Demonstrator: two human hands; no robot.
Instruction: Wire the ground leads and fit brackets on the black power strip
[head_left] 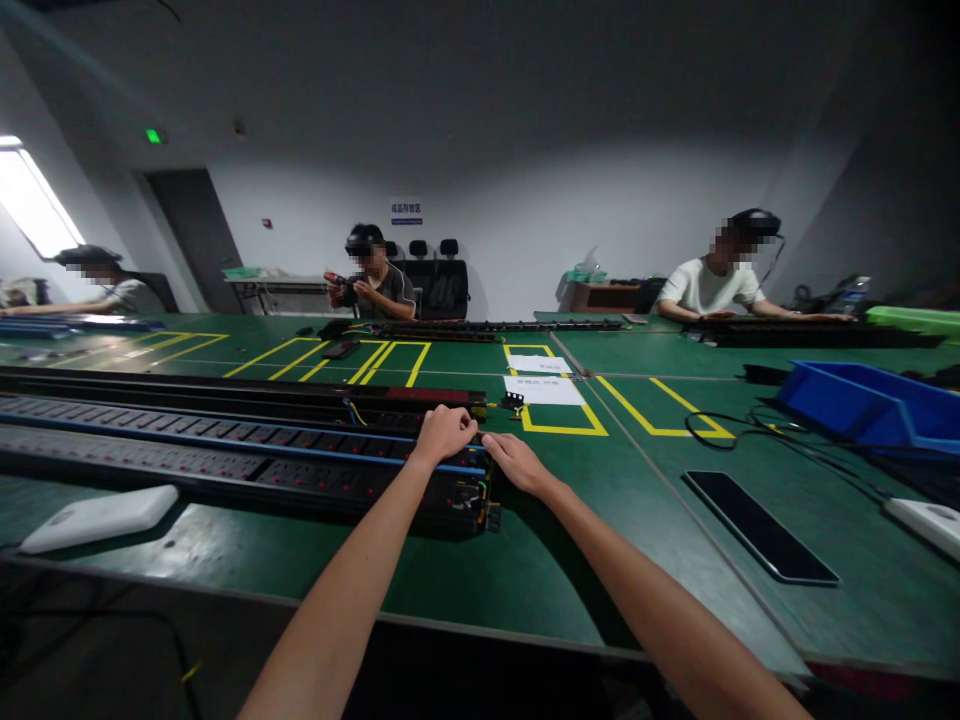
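Long black power strips [315,478] with rows of sockets and small red parts lie side by side across the table, their right ends near me. My left hand [448,432] rests over the right end of the blue-edged power strip [255,440], fingers curled down around it. Against that same end, from the right, presses my right hand [516,462], its fingers held together and its fingertips partly hidden. Wires and an exposed fitting [469,495] show at the end of the nearest strip. What lies under the fingertips cannot be made out.
A white power bank-like block [101,518] lies at the front left. To the right are a phone [757,525], a blue bin [862,405] and black cables [810,465]. Paper labels [544,390] lie beyond my hands. Three people sit around the table.
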